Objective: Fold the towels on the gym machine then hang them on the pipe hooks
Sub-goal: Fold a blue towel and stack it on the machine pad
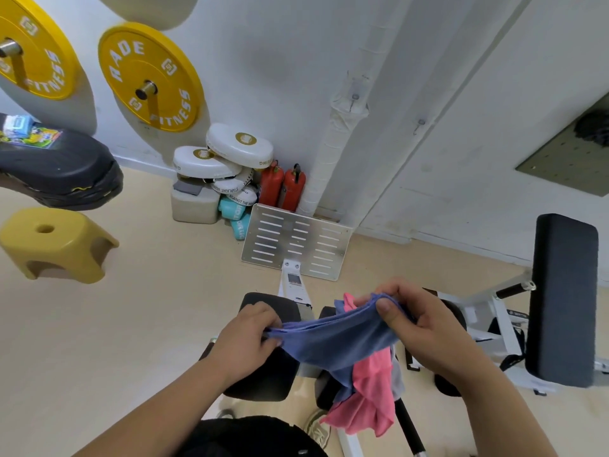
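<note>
Dark clothing: at 6 o'clock on the bottom edge, between the two forearms.
Left hand: just left of centre at about 7 o'clock, fingers curled, pinching the left end of the blue towel.
Right hand: at about 4 o'clock, thumb on top and fingers curled behind, pinching the right end of the same towel.
Blue towel: held between both hands above the machine, sagging in the middle, with layered edges along the top.
Pink towel: hangs below the blue one toward 5 o'clock. A pink corner shows above it by the right hand; I cannot tell whether that hand holds it too.
Gym machine: black pads under the hands, with a white frame running up toward 12 o'clock.
Footplate: slotted metal, at the far end of the white frame.
Pipe: white and wrapped, rising along the wall at 12 to 1 o'clock.
Hooks: small, high on the pipe, with another further right.
Stool: yellow, on the floor at 9 o'clock.
Weight plates: yellow, on the wall at 10 to 11 o'clock.
Fire extinguishers: red, at the foot of the pipe.
</note>
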{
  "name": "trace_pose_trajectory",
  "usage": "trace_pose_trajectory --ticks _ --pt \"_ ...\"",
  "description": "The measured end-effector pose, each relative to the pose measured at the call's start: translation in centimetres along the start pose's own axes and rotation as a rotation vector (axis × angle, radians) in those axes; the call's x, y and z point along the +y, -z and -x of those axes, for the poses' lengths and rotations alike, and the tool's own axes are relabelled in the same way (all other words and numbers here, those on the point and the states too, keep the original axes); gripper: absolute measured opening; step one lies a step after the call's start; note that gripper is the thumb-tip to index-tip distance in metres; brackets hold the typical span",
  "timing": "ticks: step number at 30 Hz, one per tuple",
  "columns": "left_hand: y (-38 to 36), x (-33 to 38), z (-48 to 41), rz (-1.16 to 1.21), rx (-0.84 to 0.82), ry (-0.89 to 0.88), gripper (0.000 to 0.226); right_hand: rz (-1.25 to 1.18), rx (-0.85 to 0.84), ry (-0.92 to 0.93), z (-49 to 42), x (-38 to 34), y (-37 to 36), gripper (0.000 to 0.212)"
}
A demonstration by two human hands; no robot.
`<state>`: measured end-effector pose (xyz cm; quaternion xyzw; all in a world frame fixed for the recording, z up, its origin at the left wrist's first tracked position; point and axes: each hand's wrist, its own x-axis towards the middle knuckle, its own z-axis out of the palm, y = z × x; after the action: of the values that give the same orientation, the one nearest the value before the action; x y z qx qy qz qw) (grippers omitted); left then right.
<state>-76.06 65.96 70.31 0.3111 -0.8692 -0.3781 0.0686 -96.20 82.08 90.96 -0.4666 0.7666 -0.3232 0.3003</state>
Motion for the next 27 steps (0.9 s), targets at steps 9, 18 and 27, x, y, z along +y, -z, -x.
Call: trace_pose_trajectory --ticks 9,18,27 --pt "-0.6 1.0 0.1 0.129 -0.257 0.084 0.050 0.053 -0.020 0.047 -0.4 -0.3 0.5 0.020" --pt "3.2 -0.3 1.0 0.458 -0.338 0.269 0.019 0.046 0.391 -0.283 -1.6 7.1 0.1 0.007" --pt "4.8 0.1 1.1 0.791 -0.070 0.556 0.022 -0.243 0.468 -0.556 -1.7 11.9 -5.6 0.020"
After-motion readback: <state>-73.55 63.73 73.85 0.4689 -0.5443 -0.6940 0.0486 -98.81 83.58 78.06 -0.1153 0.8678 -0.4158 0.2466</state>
